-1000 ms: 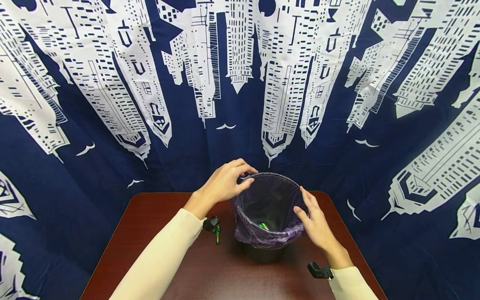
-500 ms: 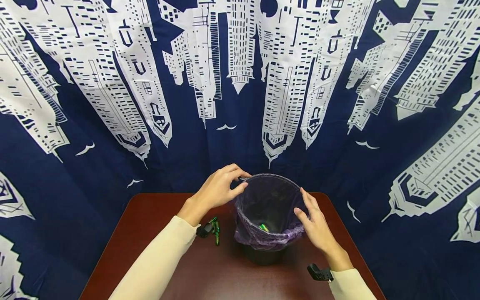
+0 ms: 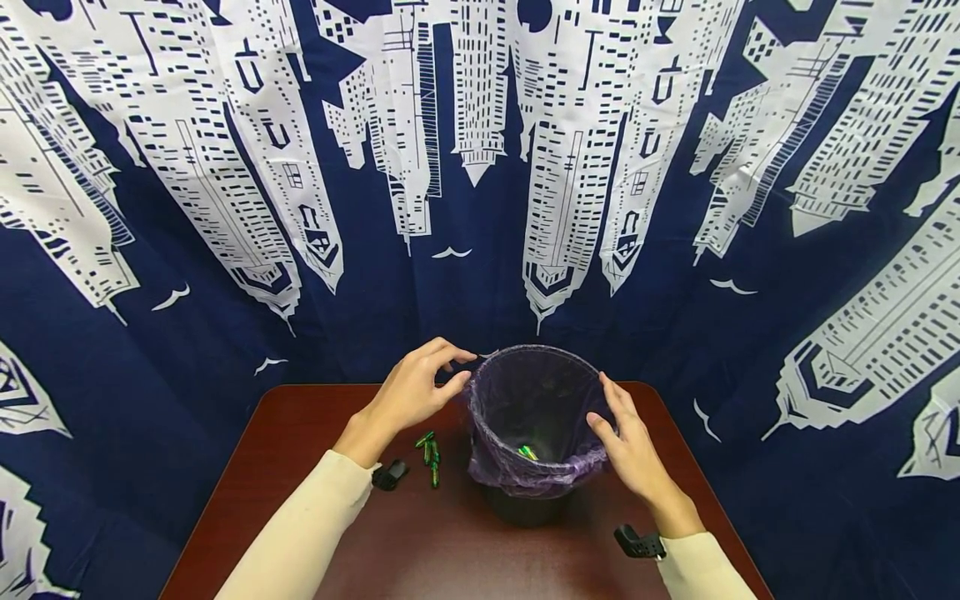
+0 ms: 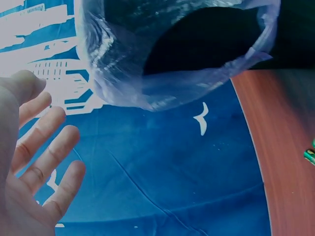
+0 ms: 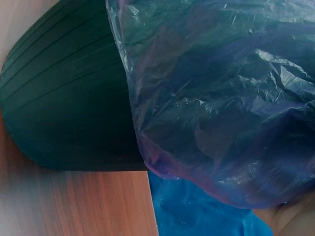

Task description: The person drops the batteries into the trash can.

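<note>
A dark trash can [image 3: 528, 510] lined with a translucent purple bag [image 3: 517, 479] stands on the table. My right hand [image 3: 636, 446] holds its right rim, fingers along the outer edge and thumb over the opening; in the right wrist view the bag [image 5: 221, 98] hides most of that hand. Beside the left rim is my left hand [image 3: 408, 387], fingers loosely spread. In the left wrist view this hand [image 4: 42, 172] holds nothing and stands apart from the bag [image 4: 101, 54]. Green-and-gold batteries [image 3: 527, 452] lie at the bottom of the can.
Several more green batteries [image 3: 430, 454] lie loose on the reddish-brown table [image 3: 300, 467], left of the can. A navy curtain [image 3: 375, 308] with white skyline prints hangs right behind the table. Both wrists wear black straps with a small device [image 3: 639, 543].
My left hand has drawn back leftward and slightly down from the can's rim, so the batteries on the table show fully. The right hand and the can have stayed put.
</note>
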A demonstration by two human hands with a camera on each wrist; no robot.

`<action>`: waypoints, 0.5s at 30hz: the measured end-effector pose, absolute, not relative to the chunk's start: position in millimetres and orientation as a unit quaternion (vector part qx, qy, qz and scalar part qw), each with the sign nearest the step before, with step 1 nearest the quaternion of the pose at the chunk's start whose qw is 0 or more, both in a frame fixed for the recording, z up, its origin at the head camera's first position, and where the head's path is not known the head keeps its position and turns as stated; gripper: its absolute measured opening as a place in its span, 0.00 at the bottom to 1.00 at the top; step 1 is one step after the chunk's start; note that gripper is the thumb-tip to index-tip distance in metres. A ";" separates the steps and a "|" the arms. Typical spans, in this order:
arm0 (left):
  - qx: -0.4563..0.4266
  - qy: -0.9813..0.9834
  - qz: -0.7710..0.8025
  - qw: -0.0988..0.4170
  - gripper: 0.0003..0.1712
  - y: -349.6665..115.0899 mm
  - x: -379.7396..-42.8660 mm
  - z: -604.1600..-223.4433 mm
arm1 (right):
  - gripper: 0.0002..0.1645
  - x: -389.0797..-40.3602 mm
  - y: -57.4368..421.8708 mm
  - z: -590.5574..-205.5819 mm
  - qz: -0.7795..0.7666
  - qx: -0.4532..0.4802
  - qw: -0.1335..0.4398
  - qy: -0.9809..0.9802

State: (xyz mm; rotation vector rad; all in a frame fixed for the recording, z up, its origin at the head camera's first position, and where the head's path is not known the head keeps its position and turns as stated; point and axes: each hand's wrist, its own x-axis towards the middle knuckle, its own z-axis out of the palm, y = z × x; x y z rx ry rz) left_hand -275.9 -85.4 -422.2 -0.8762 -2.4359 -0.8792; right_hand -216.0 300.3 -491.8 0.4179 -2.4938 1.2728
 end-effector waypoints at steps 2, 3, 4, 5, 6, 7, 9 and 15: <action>-0.310 -0.872 -0.319 0.204 0.16 -89.2 -274.9 -426.8 | 0.46 -215.3 300.5 -491.8 0.444 0.144 0.154 -0.871; -0.307 -0.874 -0.319 0.202 0.16 -91.1 -274.2 -428.8 | 0.46 -215.1 300.5 -491.8 0.444 0.144 0.154 -0.871; -0.304 -0.875 -0.320 0.199 0.16 -93.2 -273.6 -430.8 | 0.46 -215.0 300.5 -491.8 0.444 0.144 0.153 -0.871; -0.301 -0.876 -0.320 0.198 0.16 -95.2 -273.3 -433.2 | 0.46 -215.1 300.4 -491.9 0.444 0.144 0.154 -0.871; -0.297 -0.878 -0.322 0.195 0.17 -97.2 -272.9 -435.4 | 0.46 -215.2 300.4 -491.9 0.444 0.144 0.154 -0.871; -0.293 -0.879 -0.324 0.192 0.17 -99.1 -272.6 -437.9 | 0.46 -215.5 300.3 -492.0 0.444 0.144 0.154 -0.871; -0.285 -0.882 -0.327 0.184 0.18 -103.1 -271.3 -442.7 | 0.46 -215.9 300.1 -492.1 0.444 0.144 0.154 -0.871; -0.271 -0.886 -0.334 0.174 0.19 -113.8 -266.8 -459.0 | 0.46 -216.3 300.1 -492.4 0.445 0.143 0.153 -0.871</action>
